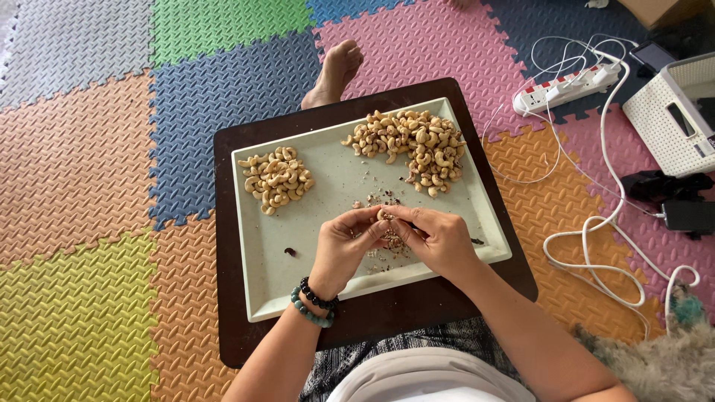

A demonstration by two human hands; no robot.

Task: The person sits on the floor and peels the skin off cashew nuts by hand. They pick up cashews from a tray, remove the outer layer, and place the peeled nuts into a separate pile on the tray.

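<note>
Centre frame: my left hand and right hand meet, pinching one cashew above the tray so skin flakes drop there.

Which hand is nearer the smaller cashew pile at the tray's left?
Left. The left hand sits right of and below the smaller cashew pile; the right hand is farther right, beyond the left.

A dark phone with a blank screen lies on the mat's far right corner. A brown cardboard box stands just beyond it.
</note>
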